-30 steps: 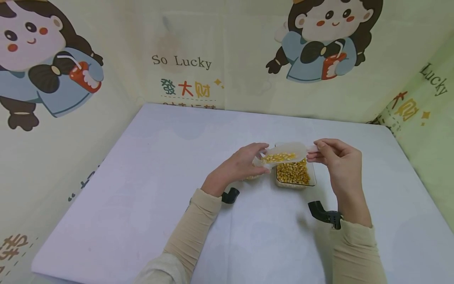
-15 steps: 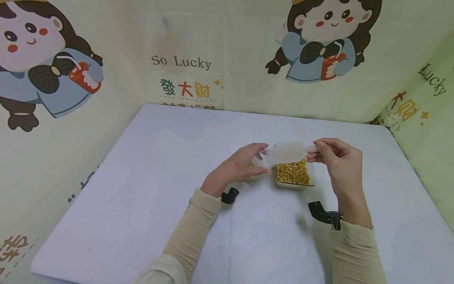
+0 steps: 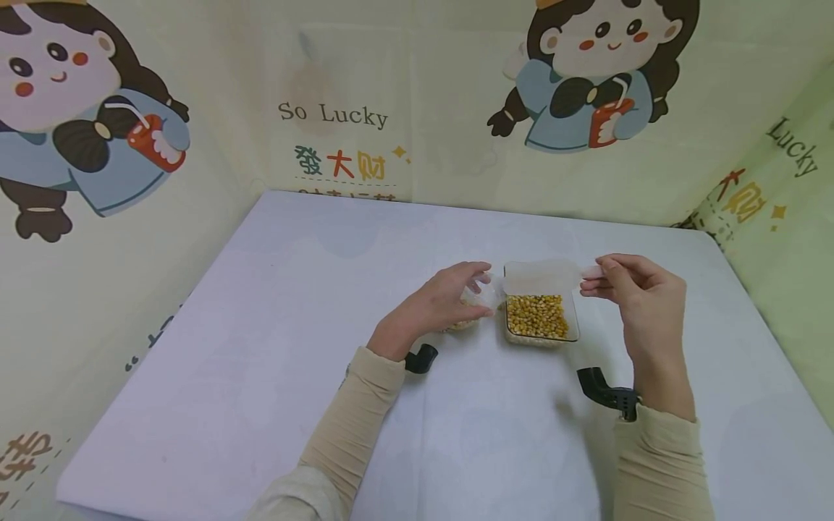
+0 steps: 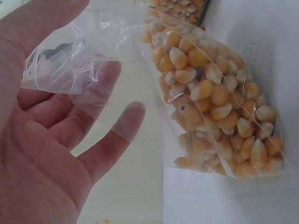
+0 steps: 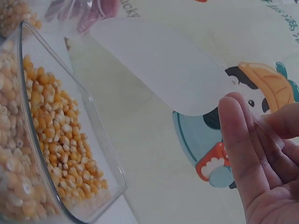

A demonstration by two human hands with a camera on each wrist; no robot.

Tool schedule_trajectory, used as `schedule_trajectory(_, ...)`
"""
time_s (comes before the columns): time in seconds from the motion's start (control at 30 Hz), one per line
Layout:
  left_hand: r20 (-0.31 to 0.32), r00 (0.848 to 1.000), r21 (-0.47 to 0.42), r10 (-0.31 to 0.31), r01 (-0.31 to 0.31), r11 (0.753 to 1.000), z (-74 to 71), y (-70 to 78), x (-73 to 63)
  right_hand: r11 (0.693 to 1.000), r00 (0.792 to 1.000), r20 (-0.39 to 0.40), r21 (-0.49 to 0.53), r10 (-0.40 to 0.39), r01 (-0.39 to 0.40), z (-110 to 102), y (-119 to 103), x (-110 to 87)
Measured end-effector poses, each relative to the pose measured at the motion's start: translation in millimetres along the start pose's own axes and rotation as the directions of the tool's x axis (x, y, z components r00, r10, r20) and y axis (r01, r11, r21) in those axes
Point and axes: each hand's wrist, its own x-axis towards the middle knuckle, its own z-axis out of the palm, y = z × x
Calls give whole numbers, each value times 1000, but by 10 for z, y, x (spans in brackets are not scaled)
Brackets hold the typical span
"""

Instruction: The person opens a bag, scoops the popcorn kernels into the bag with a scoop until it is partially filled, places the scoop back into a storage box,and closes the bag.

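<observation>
Right hand (image 3: 645, 304) pinches the slim handle of a translucent white scoop (image 5: 163, 70) between thumb and fingers, raised above the tabletop. The scoop's blade reaches leftward, and from the head it overlaps the back part of a glass container (image 3: 572, 315); the right wrist view shows the blade apart from the dark rim. Its tip lies near the mouth of a clear plastic bag (image 4: 79, 46), though whether they touch cannot be told. The left hand (image 3: 433, 300) holds that mouth, fingers spread and gently curved about it, film lying across the fingertips. Below, the bag bulges with corn kernels (image 4: 219, 116) just left of the container, which holds more kernels (image 3: 537, 317). White surface stretches between the two forearms and widely to the left; the far and right table edges lie well away from the container.

Both forearms come in from the near side in beige sleeves (image 3: 371, 405), wrists bent slightly inward, each with a black bracket (image 3: 423, 359). The white table (image 3: 260, 362) meets pale cloth walls (image 3: 449, 79) printed with cartoon figures (image 3: 606, 94) and "So Lucky" lettering (image 3: 334, 114).
</observation>
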Motion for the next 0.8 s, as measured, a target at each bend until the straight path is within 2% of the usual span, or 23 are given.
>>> schedule_trajectory(0.17,-3,1000,-20,14,-14,1000,-6,-23,-3,999,999,-37,-21,34,-35,-61,0,21)
schedule_trajectory(0.37,-8,1000,-22,20,-20,1000,-7,-29,-9,983,990,-84,-135,112,-123,-112,30,34)
schedule_trajectory(0.53,-10,1000,-13,20,-20,1000,-9,-20,-9,966,983,-94,-192,156,-172,-167,60,49)
schedule_trajectory(0.63,-8,1000,-11,18,-18,1000,-12,-20,-8,931,981,-86,-309,176,-195,-201,79,62)
schedule_trajectory(0.7,-6,1000,-15,15,-15,1000,-16,-20,-9,886,979,-70,-417,190,-202,-218,88,64)
schedule_trajectory(0.8,-8,1000,-31,13,-13,999,-23,-21,-10,827,978,-37,-527,207,-195,-237,92,66)
